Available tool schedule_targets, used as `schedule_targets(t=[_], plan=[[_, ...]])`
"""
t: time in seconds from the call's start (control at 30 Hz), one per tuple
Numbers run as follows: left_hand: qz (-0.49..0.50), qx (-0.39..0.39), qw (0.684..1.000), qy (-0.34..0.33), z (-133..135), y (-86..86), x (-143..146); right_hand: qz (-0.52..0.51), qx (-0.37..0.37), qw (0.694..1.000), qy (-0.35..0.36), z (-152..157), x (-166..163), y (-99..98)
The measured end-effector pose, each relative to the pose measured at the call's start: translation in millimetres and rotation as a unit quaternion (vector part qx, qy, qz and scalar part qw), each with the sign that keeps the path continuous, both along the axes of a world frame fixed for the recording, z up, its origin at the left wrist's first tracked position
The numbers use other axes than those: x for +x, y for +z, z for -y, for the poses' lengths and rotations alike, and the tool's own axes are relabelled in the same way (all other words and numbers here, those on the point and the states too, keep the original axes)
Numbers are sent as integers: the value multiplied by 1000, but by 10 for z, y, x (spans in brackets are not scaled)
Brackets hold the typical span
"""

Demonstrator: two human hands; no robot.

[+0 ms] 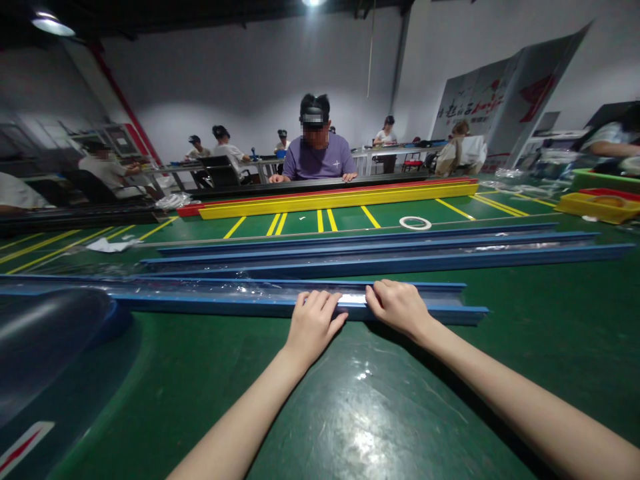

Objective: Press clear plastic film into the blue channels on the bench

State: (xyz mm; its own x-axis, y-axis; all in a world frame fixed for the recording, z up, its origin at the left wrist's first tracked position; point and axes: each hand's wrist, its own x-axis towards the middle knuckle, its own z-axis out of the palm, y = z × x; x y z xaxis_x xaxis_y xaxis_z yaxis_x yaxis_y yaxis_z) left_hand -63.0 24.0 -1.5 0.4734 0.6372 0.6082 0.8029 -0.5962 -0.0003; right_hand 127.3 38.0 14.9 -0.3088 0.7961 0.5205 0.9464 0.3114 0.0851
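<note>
Near field: my left hand and right hand lie close side by side on the nearest blue rail. On each, the fingers curl over its top edge and the thumb sits on its near wall, clasping it. The rail lies crosswise on the green table, partly covered in clear film. Left: a dark blue rounded object. Middle field: three more blue rails, parallel and apart from mine. Beyond: a white tape ring, then a yellow rail. Far field: a person in a purple shirt, hands on a black rail.
</note>
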Motion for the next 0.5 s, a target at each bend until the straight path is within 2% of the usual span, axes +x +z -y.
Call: schedule_targets(t=[0.13, 0.27, 0.4, 0.5], plan=[[10, 11, 1000, 21, 14, 17, -8, -5, 39, 999, 20, -8, 206, -24], [18, 14, 999, 40, 10, 21, -6, 3, 65, 997, 38, 0, 603, -52], [12, 24, 999, 34, 2, 21, 2, 9, 75, 997, 31, 47, 968, -68], [-2, 27, 999, 23, 7, 31, 9, 8, 83, 996, 21, 82, 1084, -72]])
